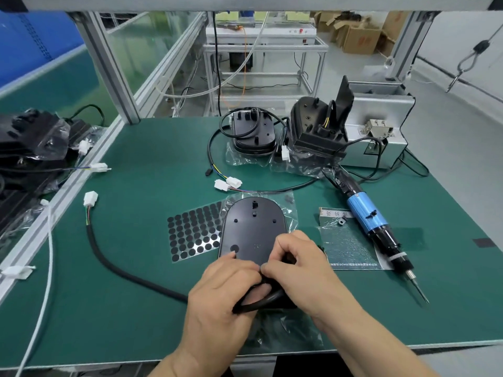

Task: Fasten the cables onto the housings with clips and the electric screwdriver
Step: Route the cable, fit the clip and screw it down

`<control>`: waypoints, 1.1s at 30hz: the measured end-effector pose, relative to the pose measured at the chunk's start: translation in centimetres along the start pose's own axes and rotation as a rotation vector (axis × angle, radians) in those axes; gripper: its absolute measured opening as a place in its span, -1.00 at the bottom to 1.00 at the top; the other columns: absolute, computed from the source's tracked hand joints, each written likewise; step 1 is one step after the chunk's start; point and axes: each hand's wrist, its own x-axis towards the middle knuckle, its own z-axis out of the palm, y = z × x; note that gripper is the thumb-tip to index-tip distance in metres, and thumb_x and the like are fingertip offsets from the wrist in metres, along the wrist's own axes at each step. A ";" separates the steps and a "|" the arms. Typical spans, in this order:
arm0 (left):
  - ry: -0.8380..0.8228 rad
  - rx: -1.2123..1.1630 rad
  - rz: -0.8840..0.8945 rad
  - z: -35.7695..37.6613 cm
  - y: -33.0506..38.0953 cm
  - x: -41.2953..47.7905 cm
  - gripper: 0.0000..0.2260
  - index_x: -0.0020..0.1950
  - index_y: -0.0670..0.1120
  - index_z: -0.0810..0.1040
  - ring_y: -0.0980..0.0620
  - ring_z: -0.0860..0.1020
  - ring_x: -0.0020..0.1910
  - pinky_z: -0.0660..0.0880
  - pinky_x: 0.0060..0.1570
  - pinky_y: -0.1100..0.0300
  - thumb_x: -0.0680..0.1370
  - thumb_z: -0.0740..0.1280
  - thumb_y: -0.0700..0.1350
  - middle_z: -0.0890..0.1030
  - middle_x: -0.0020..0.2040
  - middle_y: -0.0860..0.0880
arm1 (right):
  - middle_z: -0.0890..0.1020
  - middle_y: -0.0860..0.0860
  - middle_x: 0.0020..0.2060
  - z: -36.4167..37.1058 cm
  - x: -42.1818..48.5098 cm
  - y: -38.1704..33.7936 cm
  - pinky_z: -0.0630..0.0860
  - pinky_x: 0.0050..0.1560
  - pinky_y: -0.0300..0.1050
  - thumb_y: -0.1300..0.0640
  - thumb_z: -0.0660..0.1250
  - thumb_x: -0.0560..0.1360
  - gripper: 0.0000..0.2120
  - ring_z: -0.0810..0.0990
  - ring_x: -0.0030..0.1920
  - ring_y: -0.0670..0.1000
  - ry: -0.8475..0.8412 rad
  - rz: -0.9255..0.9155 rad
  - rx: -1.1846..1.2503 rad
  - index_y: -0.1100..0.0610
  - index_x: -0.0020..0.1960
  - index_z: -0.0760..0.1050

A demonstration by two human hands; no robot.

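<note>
Black housing (251,229) centre-near; cable (114,257) loops at its near end. Left hand (223,289) grips cable, right hand (296,265) pinches it there. Advise: seat cable flat before reaching screwdriver (367,213), right.

I see a matt green table (136,159) and a smooth, faintly glossy black plastic housing (253,227) on a crinkly clear plastic bag (291,213). The cable (109,257) looks matt black, the electric screwdriver (366,213) satin blue metal.
</note>
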 end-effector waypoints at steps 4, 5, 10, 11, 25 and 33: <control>-0.034 -0.068 -0.031 -0.4 -0.2 0.1 -0.88 -0.03 0.02 0.60 0.09 0.62 -0.03 0.47 0.25 0.12 0.51 0.41 -0.19 0.64 -0.04 0.16 | 0.44 -0.21 -0.26 0.4 0.0 0.6 0.25 -0.16 -0.20 0.26 0.42 0.34 -0.75 0.41 -0.10 -0.01 0.029 -0.009 0.049 0.04 -0.40 0.42; -0.056 -0.052 -0.008 -0.5 -0.3 0.2 -0.82 -0.01 0.03 0.61 0.06 0.61 -0.02 0.47 0.23 0.14 0.49 0.41 -0.24 0.63 -0.02 0.14 | 0.44 -0.19 -0.26 0.6 -0.2 0.8 0.26 -0.16 -0.19 0.26 0.41 0.34 -0.76 0.41 -0.09 0.00 0.048 -0.014 0.064 0.05 -0.39 0.41; -0.129 -0.044 0.083 -0.8 -0.8 0.4 -0.87 -0.03 -0.09 0.67 0.01 0.57 0.02 0.48 0.15 0.16 0.54 0.37 -0.29 0.62 0.04 0.06 | 0.46 -0.13 -0.23 1.1 -1.0 1.3 0.30 -0.10 -0.16 0.18 0.38 0.28 -0.87 0.44 -0.03 0.02 0.133 -0.081 0.136 0.12 -0.34 0.42; -0.124 -0.052 0.080 -0.8 -0.7 0.4 -0.89 -0.04 -0.11 0.67 0.02 0.58 0.04 0.48 0.14 0.18 0.57 0.34 -0.24 0.61 0.05 0.07 | 0.47 -0.12 -0.22 1.1 -1.0 1.4 0.30 -0.10 -0.17 0.15 0.37 0.27 -0.88 0.44 -0.02 0.01 0.134 -0.087 0.128 0.12 -0.33 0.43; -0.017 -0.066 0.104 0.2 -0.4 -0.2 -0.92 -0.01 -0.10 0.63 -0.03 0.61 0.09 0.55 0.02 0.04 0.55 0.38 -0.24 0.61 0.12 0.05 | 0.46 -0.18 -0.12 2.3 -1.5 2.1 0.34 0.04 -0.22 0.09 0.39 0.27 -0.87 0.45 0.10 -0.05 0.246 -0.121 0.177 0.08 -0.34 0.45; -0.020 -0.077 0.094 -0.2 0.1 0.0 -0.90 -0.08 -0.14 0.66 0.02 0.61 0.05 0.55 -0.01 0.08 0.57 0.35 -0.20 0.60 0.08 0.09 | 0.48 -0.15 -0.14 2.3 -2.2 2.1 0.37 0.12 -0.15 0.12 0.43 0.32 -0.85 0.48 0.10 0.02 0.243 -0.180 0.272 0.07 -0.35 0.47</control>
